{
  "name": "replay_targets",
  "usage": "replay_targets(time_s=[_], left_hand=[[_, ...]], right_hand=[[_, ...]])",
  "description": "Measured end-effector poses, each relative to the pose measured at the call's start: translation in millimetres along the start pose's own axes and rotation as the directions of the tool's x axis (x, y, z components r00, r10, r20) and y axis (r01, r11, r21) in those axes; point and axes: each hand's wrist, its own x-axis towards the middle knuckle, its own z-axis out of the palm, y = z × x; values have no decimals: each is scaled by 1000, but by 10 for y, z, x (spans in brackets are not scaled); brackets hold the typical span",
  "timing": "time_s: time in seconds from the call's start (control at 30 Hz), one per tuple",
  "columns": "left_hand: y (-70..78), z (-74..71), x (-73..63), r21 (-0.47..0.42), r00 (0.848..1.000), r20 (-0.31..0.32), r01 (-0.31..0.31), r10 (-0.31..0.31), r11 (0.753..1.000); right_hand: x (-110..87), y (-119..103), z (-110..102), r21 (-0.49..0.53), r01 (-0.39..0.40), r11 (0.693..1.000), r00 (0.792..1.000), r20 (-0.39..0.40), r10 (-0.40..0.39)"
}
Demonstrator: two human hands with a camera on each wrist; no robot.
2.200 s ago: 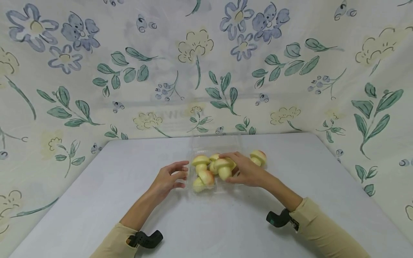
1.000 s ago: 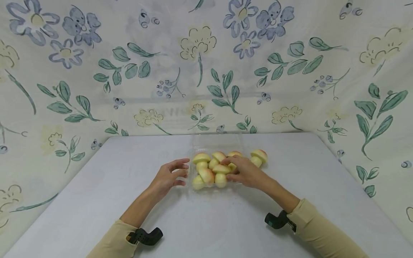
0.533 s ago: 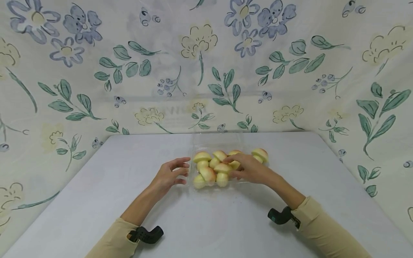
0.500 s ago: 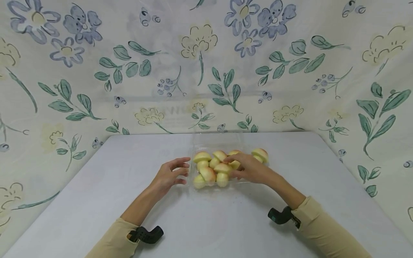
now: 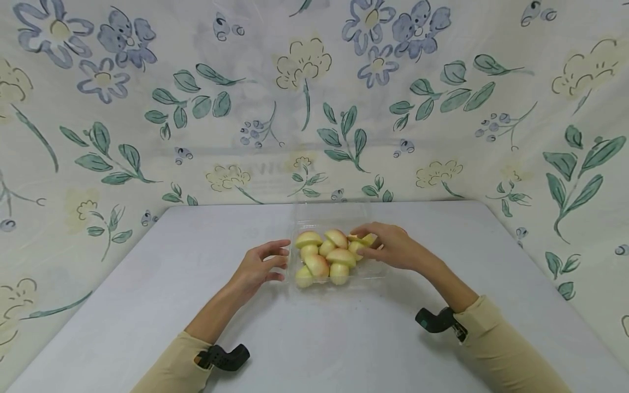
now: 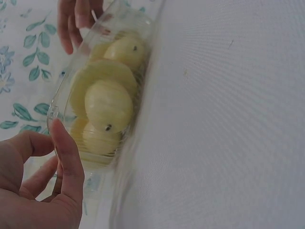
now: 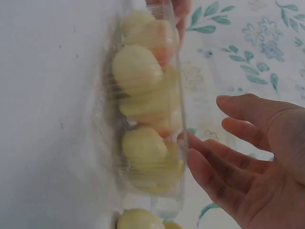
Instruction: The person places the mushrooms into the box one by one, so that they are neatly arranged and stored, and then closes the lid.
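Note:
A clear hinged plastic box (image 5: 314, 284) holds several yellow-green toy mushrooms with reddish caps, among them one at the front (image 5: 339, 267). My left hand (image 5: 257, 267) stands at the box's left side, fingers loosely bent, a fingertip right at the rim in the left wrist view. My right hand (image 5: 393, 246) is over the box's right end. Its fingertips overlap the back right mushroom (image 5: 357, 246) in the head view. In the right wrist view its fingers are spread beside the wall and nothing is held. Another mushroom (image 7: 140, 220) lies outside the box, hidden behind the right hand in the head view.
The box's clear lid (image 5: 331, 212) stands up at the back. Everything is on a white table (image 5: 314, 338), with a floral cloth (image 5: 314, 98) behind it. Black camera mounts (image 5: 228, 357) sit on both wrists.
The right hand held a mushroom over the box at first. That mushroom now lies in the front row, and the hand has let go and moved right and back. The left hand has barely moved.

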Motion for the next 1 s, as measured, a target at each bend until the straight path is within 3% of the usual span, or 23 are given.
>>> replay_targets(time_s=[0.2,0.33,0.47,0.67,1.0], left_hand=[[13,-6,-22,-2,1000,6,-8,8,1000],[13,-6,-21,1,1000,1,-3,3,1000],[6,-3,-16,-5,1000,-2,-4,4,1000],[-7,-2,-8,-13,1000,-4,-10,10,1000],[-14,8,-24,-10,1000,-11,4,-4,1000]], right_hand=[[-32,48,-158,-32,-81,996,995,-65,78],[-49,103,-228,-64,-214,975,973,-96,208],[-63,149,-274,-85,-297,951,952,-107,288],[-81,173,-302,-96,-333,938,941,-102,323],[-103,277,-271,-132,-325,936,945,-86,316]])
